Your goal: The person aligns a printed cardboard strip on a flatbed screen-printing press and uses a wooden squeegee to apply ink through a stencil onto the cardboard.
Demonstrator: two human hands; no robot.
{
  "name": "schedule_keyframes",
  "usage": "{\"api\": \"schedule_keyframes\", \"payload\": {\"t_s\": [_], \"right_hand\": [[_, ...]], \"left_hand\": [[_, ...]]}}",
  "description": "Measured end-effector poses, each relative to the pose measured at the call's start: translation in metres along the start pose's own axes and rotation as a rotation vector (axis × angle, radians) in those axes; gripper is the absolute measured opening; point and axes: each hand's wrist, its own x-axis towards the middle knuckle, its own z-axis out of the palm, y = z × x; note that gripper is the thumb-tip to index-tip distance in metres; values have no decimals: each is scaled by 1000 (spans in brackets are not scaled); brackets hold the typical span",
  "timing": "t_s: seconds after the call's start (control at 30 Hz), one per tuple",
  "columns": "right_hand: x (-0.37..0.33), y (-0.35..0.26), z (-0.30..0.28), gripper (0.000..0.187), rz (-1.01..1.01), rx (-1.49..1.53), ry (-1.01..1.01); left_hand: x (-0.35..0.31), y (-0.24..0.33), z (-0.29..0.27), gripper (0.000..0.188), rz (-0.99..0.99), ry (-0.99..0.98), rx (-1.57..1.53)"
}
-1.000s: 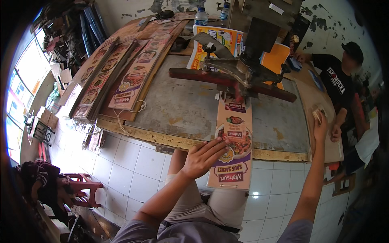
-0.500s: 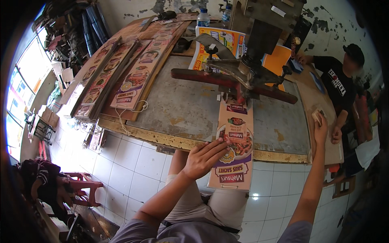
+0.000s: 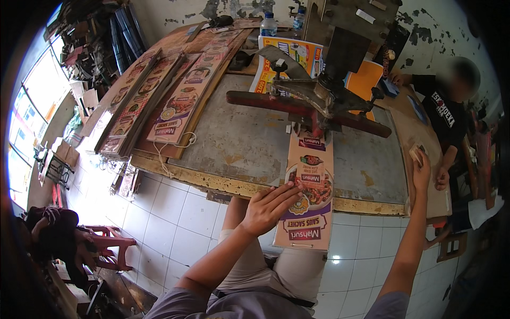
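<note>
A long peach printed strip [image 3: 309, 226] lies under the press, its near end reaching out over the table's front edge. Flat on the strip's left side rests my left hand [image 3: 272, 207], fingers stretched out together. Off to the right, my right hand [image 3: 422, 169] has its fingers closed on a small pale block [image 3: 415, 152] at the brown board [image 3: 433, 199]. What the block is made of cannot be made out. A cast-metal press with a dark red crossbar [image 3: 260, 101] stands across the strip's far part and hides it.
Stacks of similar printed strips [image 3: 178, 114] lie at the left, with a white string hanging beside them. Colourful printed sheets [image 3: 292, 50] and water bottles [image 3: 268, 25] stand behind the press. Another person [image 3: 443, 106] works at the right. A red stool [image 3: 111, 247] is lower left.
Both hands keep their places, the left on the strip and the right on the pale block. The view has shifted very slightly; the other person's head has turned or moved a little.
</note>
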Motion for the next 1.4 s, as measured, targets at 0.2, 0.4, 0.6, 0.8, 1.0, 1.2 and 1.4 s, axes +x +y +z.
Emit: {"api": "schedule_keyframes", "payload": {"t_s": [0.2, 0.4, 0.6, 0.8, 1.0, 1.2, 1.4], "right_hand": [[0, 1, -1, 40, 26, -5, -9], [-1, -7, 2, 40, 39, -5, -19], [-3, -12, -7, 37, 6, 33, -10], [-47, -108, -34, 41, 14, 300, -32], [-143, -252, -78, 37, -155, 491, -161], [-155, -353, -61, 48, -361, 679, -408], [-126, -380, -4, 48, -472, 633, -401]], "left_hand": [[1, 0, -1, 36, 3, -4, -8], [-1, -2, -2, 38, 7, -21, 3], [-1, 2, -1, 34, -16, 11, -42], [-3, 1, 2, 40, -9, -2, -30], [-1, 3, 0, 42, -23, -5, -60], [-3, 2, 1, 43, -18, -12, -79], [-7, -1, 8, 43, -23, 10, -60]]}}
